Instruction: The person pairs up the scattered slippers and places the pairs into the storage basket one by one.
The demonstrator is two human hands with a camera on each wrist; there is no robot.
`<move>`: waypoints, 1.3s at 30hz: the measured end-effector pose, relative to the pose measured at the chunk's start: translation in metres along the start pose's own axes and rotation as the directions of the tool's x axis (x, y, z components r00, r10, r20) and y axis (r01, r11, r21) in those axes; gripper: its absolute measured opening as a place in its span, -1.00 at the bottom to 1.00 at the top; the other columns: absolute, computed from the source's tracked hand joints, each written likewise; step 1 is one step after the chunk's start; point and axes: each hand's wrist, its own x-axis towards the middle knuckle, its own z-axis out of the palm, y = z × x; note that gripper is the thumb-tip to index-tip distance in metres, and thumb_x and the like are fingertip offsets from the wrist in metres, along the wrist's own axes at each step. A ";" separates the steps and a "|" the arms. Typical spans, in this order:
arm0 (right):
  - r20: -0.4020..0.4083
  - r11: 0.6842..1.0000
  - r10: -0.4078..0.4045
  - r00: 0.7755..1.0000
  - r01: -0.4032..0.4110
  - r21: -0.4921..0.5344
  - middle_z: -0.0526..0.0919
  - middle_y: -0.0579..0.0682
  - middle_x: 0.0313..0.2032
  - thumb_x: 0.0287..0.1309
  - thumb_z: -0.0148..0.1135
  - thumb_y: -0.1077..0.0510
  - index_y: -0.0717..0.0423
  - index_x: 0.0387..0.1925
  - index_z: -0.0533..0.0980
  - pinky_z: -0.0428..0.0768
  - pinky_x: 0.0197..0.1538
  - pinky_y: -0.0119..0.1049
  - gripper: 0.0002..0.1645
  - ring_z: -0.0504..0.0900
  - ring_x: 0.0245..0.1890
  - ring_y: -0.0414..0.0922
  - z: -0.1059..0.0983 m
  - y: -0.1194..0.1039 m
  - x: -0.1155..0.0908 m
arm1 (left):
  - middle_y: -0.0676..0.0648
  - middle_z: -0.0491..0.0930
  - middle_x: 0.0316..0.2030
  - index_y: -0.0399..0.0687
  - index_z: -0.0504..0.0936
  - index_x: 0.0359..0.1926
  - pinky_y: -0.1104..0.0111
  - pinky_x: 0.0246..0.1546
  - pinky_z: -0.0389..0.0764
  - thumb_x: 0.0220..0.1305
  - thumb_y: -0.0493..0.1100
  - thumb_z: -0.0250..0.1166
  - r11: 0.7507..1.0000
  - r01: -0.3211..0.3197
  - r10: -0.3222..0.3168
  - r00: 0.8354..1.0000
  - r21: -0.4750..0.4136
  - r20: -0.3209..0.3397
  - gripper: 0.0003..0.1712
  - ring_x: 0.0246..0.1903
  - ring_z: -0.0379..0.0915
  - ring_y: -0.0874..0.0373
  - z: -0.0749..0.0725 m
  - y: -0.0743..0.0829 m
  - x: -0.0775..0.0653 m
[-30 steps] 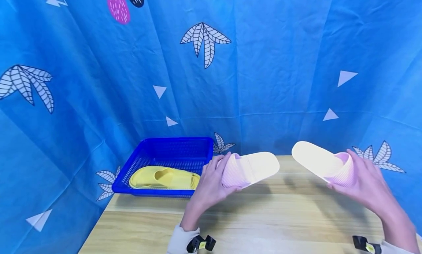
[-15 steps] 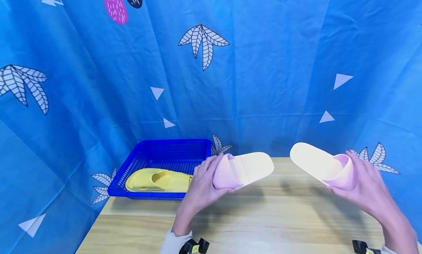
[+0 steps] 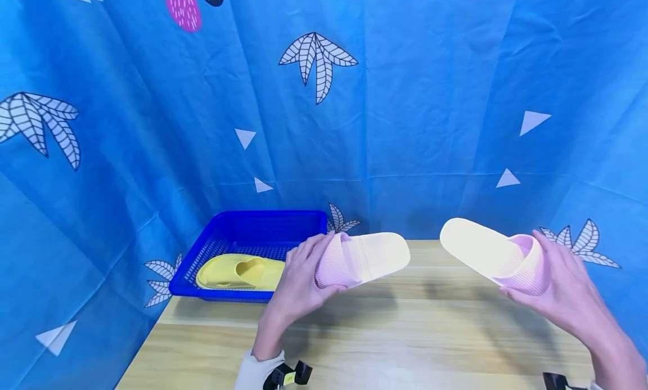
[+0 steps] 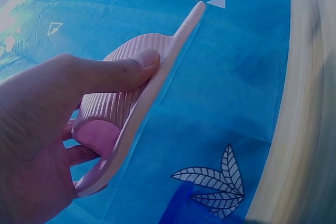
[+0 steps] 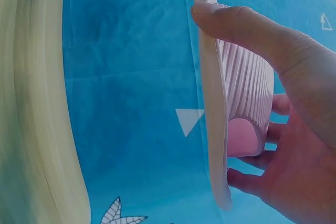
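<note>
In the head view my left hand (image 3: 298, 286) grips a pink slipper (image 3: 361, 259) around its ribbed strap, heel end pointing right. The left wrist view shows the thumb across the strap and sole edge of this slipper (image 4: 142, 95), fingers partly hidden behind it. My right hand (image 3: 564, 286) holds a matching pink slipper (image 3: 486, 249), its bare end toward the upper left. In the right wrist view the thumb presses on that slipper's sole (image 5: 214, 108) while the fingers wrap round the far side. Both slippers hang above the table, apart from each other.
A blue mesh basket (image 3: 273, 216) stands at the back left of the wooden table (image 3: 405, 345). Inside lies a yellow slipper (image 3: 225, 270), partly covered by my left hand in the head view. A blue patterned curtain (image 3: 420, 97) closes off the back and sides.
My left hand has shifted left with its pink slipper, covering more of the yellow slipper and the basket's right end. The right hand's slipper has moved only slightly left.
</note>
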 end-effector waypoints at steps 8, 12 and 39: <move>0.005 0.998 -0.044 0.999 0.044 0.038 0.35 0.45 0.24 -0.57 0.85 0.08 0.19 0.53 0.19 0.23 -0.07 0.42 0.54 0.22 0.18 0.42 -0.002 -0.011 0.001 | -0.05 0.37 0.39 0.13 0.21 0.58 -0.06 0.27 0.30 -0.09 0.13 0.69 0.999 0.015 -0.015 1.000 0.030 -0.015 0.25 0.36 0.27 0.00 -0.006 -0.001 0.000; 0.008 0.998 -0.060 0.998 0.060 0.018 0.36 0.43 0.23 -0.57 0.85 0.05 0.16 0.54 0.20 0.31 -0.16 0.33 0.54 0.24 0.16 0.40 -0.002 -0.018 0.001 | -0.04 0.36 0.40 0.15 0.19 0.58 -0.07 0.29 0.27 -0.08 0.13 0.68 0.999 0.025 -0.024 1.000 0.047 -0.008 0.25 0.37 0.26 0.00 -0.008 -0.001 0.000; -0.019 0.976 -0.203 0.979 0.200 -0.088 0.46 0.30 0.15 -0.66 0.85 0.00 -0.01 0.53 0.29 0.34 -0.11 0.38 0.53 0.39 0.07 0.33 0.007 -0.041 0.000 | -0.04 0.36 0.41 0.04 0.25 0.55 -0.11 0.36 0.21 -0.09 0.05 0.68 0.999 -0.030 0.029 0.999 0.033 0.013 0.20 0.37 0.26 -0.03 -0.004 -0.001 0.000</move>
